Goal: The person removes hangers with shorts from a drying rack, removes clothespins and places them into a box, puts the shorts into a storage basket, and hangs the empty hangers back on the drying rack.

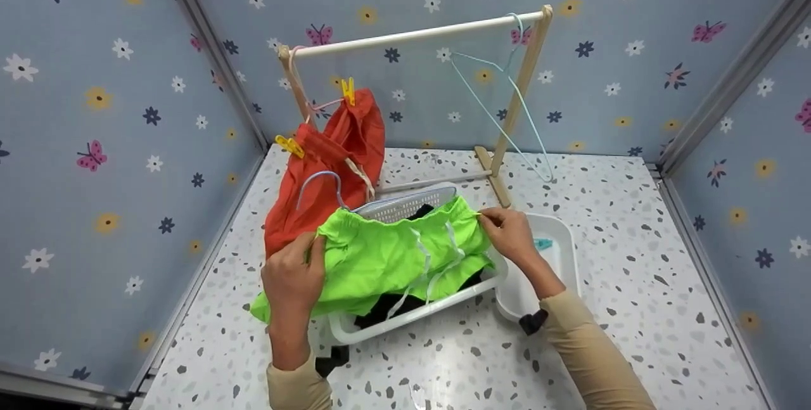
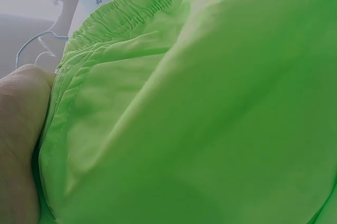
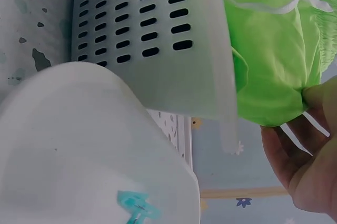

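Observation:
Bright green shorts (image 1: pixel 374 251) with a gathered waistband and white drawstrings are spread over a white perforated basket (image 1: pixel 418 316). My left hand (image 1: pixel 293 274) pinches the waistband's left end; in the left wrist view the cloth (image 2: pixel 184 113) fills most of the picture. At the other end, the thumb and fingers of my right hand (image 1: pixel 510 232) pinch the waistband corner, as the right wrist view also shows. Just behind the waistband is a pale blue hanger (image 1: pixel 323 173), its hook sticking up and its lower part hidden by the shorts. Black cloth (image 1: pixel 386 310) shows beneath the green fabric.
A wooden rack with a white rail (image 1: pixel 412 36) stands behind. Red shorts (image 1: pixel 342 137) hang at its left from a pink hanger with yellow clothespins (image 1: pixel 348 91). A light blue hanger (image 1: pixel 475 90) hangs at right. A white tray (image 1: pixel 567 251) holds a teal clothespin (image 1: pixel 543 244).

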`<move>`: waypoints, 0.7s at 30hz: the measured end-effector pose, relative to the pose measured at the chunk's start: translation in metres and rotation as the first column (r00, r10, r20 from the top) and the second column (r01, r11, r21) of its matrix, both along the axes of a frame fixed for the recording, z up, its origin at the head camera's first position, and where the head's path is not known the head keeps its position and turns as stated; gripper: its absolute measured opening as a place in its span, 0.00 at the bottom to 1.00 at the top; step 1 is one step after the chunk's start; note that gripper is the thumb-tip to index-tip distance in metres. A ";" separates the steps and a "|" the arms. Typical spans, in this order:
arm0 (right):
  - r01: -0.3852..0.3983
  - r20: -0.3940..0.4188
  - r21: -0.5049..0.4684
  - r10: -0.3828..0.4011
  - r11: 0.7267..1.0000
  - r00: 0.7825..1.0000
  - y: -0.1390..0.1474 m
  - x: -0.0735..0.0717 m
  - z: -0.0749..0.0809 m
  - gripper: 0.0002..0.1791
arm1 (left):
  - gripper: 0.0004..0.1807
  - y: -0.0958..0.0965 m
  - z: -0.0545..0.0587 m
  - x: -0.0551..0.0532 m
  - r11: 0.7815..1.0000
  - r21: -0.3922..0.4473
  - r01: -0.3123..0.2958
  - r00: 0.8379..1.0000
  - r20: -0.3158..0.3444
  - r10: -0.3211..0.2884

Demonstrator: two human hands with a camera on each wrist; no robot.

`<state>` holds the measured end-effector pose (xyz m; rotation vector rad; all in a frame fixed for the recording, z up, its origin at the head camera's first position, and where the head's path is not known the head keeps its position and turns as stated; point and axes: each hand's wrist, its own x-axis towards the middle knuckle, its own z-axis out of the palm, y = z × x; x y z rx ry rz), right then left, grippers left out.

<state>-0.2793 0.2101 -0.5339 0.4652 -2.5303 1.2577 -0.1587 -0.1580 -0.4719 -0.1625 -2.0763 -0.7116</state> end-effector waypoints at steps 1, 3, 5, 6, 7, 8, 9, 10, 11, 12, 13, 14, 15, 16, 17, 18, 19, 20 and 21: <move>-0.015 0.020 0.004 0.015 1.000 1.000 0.001 0.000 -0.001 0.06 | 0.06 0.000 0.000 0.000 1.000 0.002 0.000 1.000 0.001 0.000; -0.051 0.052 0.008 0.050 0.999 0.997 0.002 0.001 -0.002 0.05 | 0.06 0.001 0.000 -0.001 1.000 0.002 0.000 1.000 0.000 0.000; -0.081 0.077 0.009 0.080 0.997 0.994 0.003 0.001 -0.004 0.05 | 0.06 0.002 0.000 -0.001 1.000 -0.001 0.004 1.000 -0.002 -0.004; -0.095 0.081 0.010 0.094 0.995 0.992 0.004 0.001 -0.004 0.05 | 0.06 0.003 0.000 -0.002 1.000 -0.002 0.007 1.000 -0.005 -0.007; -0.104 0.084 0.013 0.102 0.995 0.991 0.004 0.001 -0.005 0.05 | 0.06 0.004 0.000 -0.002 1.000 -0.006 0.010 1.000 -0.003 -0.010; -0.109 0.089 0.016 0.107 0.994 0.990 0.004 0.001 -0.005 0.05 | 0.06 0.005 0.000 -0.002 1.000 -0.007 0.012 1.000 -0.005 -0.012; -0.101 0.097 0.024 0.099 0.995 0.990 0.004 0.002 -0.004 0.06 | 0.06 0.006 -0.001 -0.002 1.000 -0.008 0.013 1.000 -0.005 -0.013; -0.090 0.099 0.029 0.087 0.995 0.991 0.004 0.003 -0.004 0.06 | 0.06 0.007 -0.001 -0.002 1.000 -0.009 0.012 1.000 -0.006 -0.012; -0.081 0.100 0.031 0.077 0.996 0.992 0.004 0.004 -0.004 0.06 | 0.07 0.008 -0.001 -0.003 1.000 -0.010 0.012 1.000 -0.004 -0.012; -0.071 0.101 0.030 0.068 0.997 0.993 0.004 0.005 -0.004 0.06 | 0.07 0.009 -0.002 -0.003 1.000 -0.011 0.012 1.000 -0.003 -0.012; -0.061 0.097 0.033 0.058 0.998 0.994 0.003 0.007 -0.003 0.06 | 0.07 0.010 -0.002 -0.003 1.000 -0.012 0.012 1.000 -0.001 -0.012; -0.050 0.091 0.041 0.046 0.998 0.995 0.002 0.008 -0.003 0.06 | 0.07 0.011 -0.003 -0.004 1.000 -0.013 0.011 1.000 -0.002 -0.011; -0.046 0.082 0.051 0.041 0.998 0.996 0.001 0.009 -0.003 0.06 | 0.07 0.011 -0.003 -0.004 1.000 -0.015 0.010 1.000 -0.002 -0.010; -0.061 0.070 0.064 0.056 0.996 0.996 0.000 0.010 -0.004 0.05 | 0.07 0.011 -0.003 -0.005 1.000 -0.016 0.011 1.000 0.000 -0.011; -0.088 0.068 0.084 0.083 0.993 0.994 -0.001 0.011 -0.004 0.04 | 0.07 0.012 -0.003 -0.005 1.000 -0.017 0.012 1.000 0.001 -0.012; -0.126 0.071 0.109 0.118 0.986 0.990 -0.002 0.012 -0.005 0.03 | 0.06 0.012 -0.003 -0.006 1.000 -0.019 0.013 1.000 0.001 -0.013; -0.172 0.081 0.142 0.162 0.975 0.983 -0.003 0.014 -0.004 0.04 | 0.06 0.012 -0.003 -0.006 1.000 -0.018 0.014 1.000 -0.001 -0.014; -0.223 0.102 0.172 0.208 0.960 0.973 -0.004 0.015 -0.004 0.06 | 0.06 0.013 -0.003 -0.007 1.000 -0.015 0.016 1.000 -0.001 -0.016; -0.275 0.125 0.198 0.254 0.941 0.959 -0.005 0.016 -0.004 0.07 | 0.06 0.013 -0.002 -0.007 1.000 -0.012 0.018 1.000 0.000 -0.018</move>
